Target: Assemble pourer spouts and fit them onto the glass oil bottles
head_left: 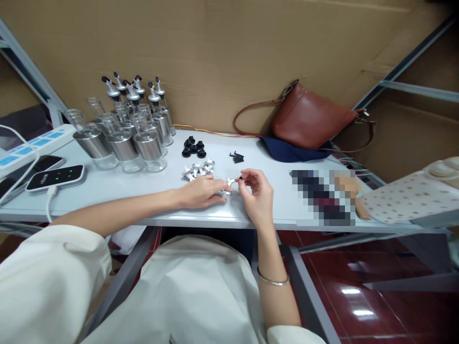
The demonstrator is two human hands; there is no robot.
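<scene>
- Evidently, right hand (256,193) pinches a white spout (231,181), probably lifted off the table (272,157) for viewing.
- Left hand (202,191) rests beside that pinch; its hold cannot be told.
- Spare spouts (199,170) lie just beyond, within reach.

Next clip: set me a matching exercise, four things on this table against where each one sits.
Things:
1 brown handbag
2 black caps
3 glass dispenser bottles
4 small white spout

Places:
A back left of the table
B held in the right hand
C leaning on the cardboard wall, back right
D mid-table, just behind the white parts pile

Pairs: 1-C; 2-D; 3-A; 4-B
</scene>
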